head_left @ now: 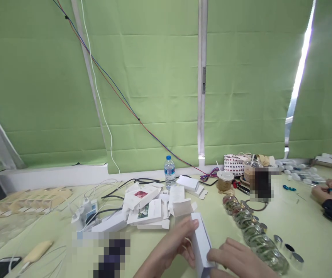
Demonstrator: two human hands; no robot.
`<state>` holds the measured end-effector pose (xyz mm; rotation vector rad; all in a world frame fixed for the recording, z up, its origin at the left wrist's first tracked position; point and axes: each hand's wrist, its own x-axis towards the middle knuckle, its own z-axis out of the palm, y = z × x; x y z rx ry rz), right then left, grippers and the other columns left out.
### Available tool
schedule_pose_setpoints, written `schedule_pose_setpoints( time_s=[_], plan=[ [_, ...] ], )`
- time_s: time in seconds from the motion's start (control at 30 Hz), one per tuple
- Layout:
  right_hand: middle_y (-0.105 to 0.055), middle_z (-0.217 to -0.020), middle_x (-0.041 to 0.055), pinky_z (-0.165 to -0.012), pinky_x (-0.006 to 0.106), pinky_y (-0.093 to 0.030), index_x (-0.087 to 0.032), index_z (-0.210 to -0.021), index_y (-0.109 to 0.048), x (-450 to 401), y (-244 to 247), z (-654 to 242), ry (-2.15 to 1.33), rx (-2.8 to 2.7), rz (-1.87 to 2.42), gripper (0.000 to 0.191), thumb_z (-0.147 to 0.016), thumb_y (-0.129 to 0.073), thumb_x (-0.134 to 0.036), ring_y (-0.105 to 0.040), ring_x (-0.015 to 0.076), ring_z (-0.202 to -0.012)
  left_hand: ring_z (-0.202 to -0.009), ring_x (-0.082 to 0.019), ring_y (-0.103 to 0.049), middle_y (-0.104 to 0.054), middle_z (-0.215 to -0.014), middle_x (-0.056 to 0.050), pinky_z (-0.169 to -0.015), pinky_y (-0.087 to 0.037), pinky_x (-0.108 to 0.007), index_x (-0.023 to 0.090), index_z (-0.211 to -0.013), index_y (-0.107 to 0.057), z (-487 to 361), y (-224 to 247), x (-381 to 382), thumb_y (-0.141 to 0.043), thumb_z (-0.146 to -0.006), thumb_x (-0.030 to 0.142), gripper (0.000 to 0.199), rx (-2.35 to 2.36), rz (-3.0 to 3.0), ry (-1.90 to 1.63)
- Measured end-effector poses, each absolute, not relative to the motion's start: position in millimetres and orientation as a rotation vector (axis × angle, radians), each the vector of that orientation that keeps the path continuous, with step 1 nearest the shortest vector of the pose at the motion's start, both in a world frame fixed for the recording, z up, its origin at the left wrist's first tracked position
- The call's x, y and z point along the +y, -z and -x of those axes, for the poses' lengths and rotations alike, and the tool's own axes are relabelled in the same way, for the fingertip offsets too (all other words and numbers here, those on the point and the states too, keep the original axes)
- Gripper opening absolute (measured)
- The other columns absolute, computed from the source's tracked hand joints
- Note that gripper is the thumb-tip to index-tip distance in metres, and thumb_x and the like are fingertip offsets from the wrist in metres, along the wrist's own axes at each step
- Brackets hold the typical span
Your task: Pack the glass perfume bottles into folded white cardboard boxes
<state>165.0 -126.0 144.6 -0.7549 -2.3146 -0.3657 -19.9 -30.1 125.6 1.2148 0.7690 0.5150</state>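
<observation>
A long white box (201, 241) is held upright-slanted near the bottom centre. My left hand (180, 239) grips its upper left side, thumb near the top edge. My right hand (235, 256) is wrapped on its lower right part, fingertips on the side face. Just behind the box lies a heap of white cartons (147, 208), some with printed pictures and open flaps. To the right of my hands runs a row of clear glass jars (254, 231), with metal lids (297, 258) beside them.
A water bottle (170, 173) stands by the wall. Cups, including one (224, 180), and a patterned bag (235, 164) are at the back right. Another person's hands (328, 191) work at the far right. Chargers (79, 218), cables, a power bank (38, 251) and a phone lie left.
</observation>
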Motion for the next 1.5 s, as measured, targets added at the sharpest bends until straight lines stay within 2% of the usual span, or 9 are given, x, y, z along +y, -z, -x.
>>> schedule_pose_setpoints(
  time_s=[0.1, 0.23, 0.37, 0.5, 0.73, 0.9, 1.03, 1.23, 1.5],
  plan=[
    [-0.071, -0.081, 0.0003, -0.054, 0.025, -0.048, -0.028, -0.093, -0.061, -128.5, -149.4, -167.4, 0.324, -2.319, 0.812, 0.006, -0.092, -0.055, -0.030, -0.059, 0.0143, -0.060, -0.035, -0.010, -0.053, -0.063, -0.058, -0.002, -0.030, -0.043, -0.017, 0.017, -0.090, -0.062, 8.2, -121.2, -23.5, -0.063, -0.074, 0.060, 0.046, 0.769, -1.231, -0.370],
    [-0.066, -0.082, 0.0036, -0.055, 0.025, -0.049, -0.029, -0.090, -0.060, -126.2, -132.8, -177.3, 0.177, -2.239, 0.777, 0.014, -0.093, -0.050, -0.039, -0.058, 0.0155, -0.061, -0.029, -0.011, -0.049, -0.059, -0.046, -0.004, -0.027, -0.039, -0.019, 0.013, -0.070, -0.063, 2.2, -105.1, -18.4, -0.050, -0.070, 0.077, 0.065, 0.815, -1.243, -0.240],
    [-0.061, -0.089, 0.0067, -0.053, 0.025, -0.049, -0.026, -0.081, -0.058, -122.0, -116.2, -188.2, -0.099, -1.909, 0.900, 0.018, -0.091, -0.054, -0.040, -0.056, 0.0145, -0.060, -0.023, -0.007, -0.039, -0.058, -0.042, -0.003, -0.025, -0.024, -0.016, 0.013, -0.075, -0.065, 13.6, -95.3, -14.8, -0.042, -0.067, 0.085, 0.075, 0.699, -1.219, -0.203],
    [-0.064, -0.089, 0.0089, -0.061, 0.029, -0.052, -0.023, -0.070, -0.056, -119.8, -111.2, -193.7, -0.416, -1.583, 0.957, 0.023, -0.087, -0.058, -0.038, -0.062, 0.0205, -0.074, -0.029, -0.009, -0.042, -0.063, -0.049, -0.006, -0.029, -0.028, -0.019, 0.011, -0.077, -0.069, 28.6, -95.8, -17.3, -0.051, -0.066, 0.081, 0.072, 0.589, -1.284, -0.191],
    [-0.063, -0.109, 0.0116, -0.041, 0.024, -0.043, -0.020, -0.081, -0.066, -119.1, -106.9, -188.4, -0.957, -1.351, 0.967, 0.032, -0.086, -0.055, -0.049, -0.044, 0.0054, -0.041, -0.039, -0.007, -0.043, -0.063, -0.057, -0.004, -0.035, -0.026, -0.017, 0.012, -0.075, -0.075, 31.1, -86.9, -30.1, -0.071, -0.042, 0.078, 0.074, 0.569, -1.275, -0.274],
    [-0.066, -0.103, 0.0111, -0.045, 0.024, -0.050, -0.023, -0.098, -0.070, -119.3, -106.2, -193.5, -0.877, -1.543, 0.953, 0.033, -0.079, -0.063, -0.050, -0.058, 0.0139, -0.055, -0.032, -0.007, -0.042, -0.058, -0.048, -0.002, -0.034, -0.030, -0.018, 0.011, -0.075, -0.074, 33.5, -77.2, -25.7, -0.061, -0.053, 0.083, 0.076, 0.578, -1.402, -0.250],
    [-0.066, -0.092, 0.0072, -0.050, 0.022, -0.050, -0.023, -0.090, -0.071, -118.8, -111.0, -191.3, -0.728, -1.432, 1.062, 0.027, -0.079, -0.064, -0.048, -0.057, 0.0139, -0.058, -0.029, -0.007, -0.036, -0.050, -0.042, 0.002, -0.032, -0.029, -0.020, 0.014, -0.062, -0.062, 32.4, -82.9, -18.6, -0.042, -0.069, 0.083, 0.073, 0.616, -1.581, -0.495],
    [-0.057, -0.066, 0.0003, -0.052, 0.023, -0.047, -0.023, -0.099, -0.065, -97.1, -112.0, -193.7, -0.512, -1.212, 1.121, 0.028, -0.083, -0.062, -0.044, -0.052, 0.0154, -0.057, -0.083, -0.020, -0.056, -0.056, -0.086, -0.005, -0.077, -0.047, -0.034, 0.020, -0.088, -0.056, 45.1, -76.3, 2.8, -0.055, -0.087, 0.041, 0.021, 1.034, -1.963, -1.783],
    [-0.065, -0.103, 0.0086, -0.068, 0.028, -0.049, -0.022, -0.073, -0.064, -54.7, -120.2, -180.2, -0.221, -1.448, 1.037, 0.022, -0.088, -0.055, -0.035, -0.059, 0.0213, -0.084, -0.135, -0.027, -0.034, -0.035, -0.141, -0.007, -0.109, -0.031, -0.049, 0.029, -0.117, -0.053, 38.5, -35.6, 12.0, -0.057, -0.083, 0.018, 0.036, 1.050, -1.996, -1.536]
  ],
)
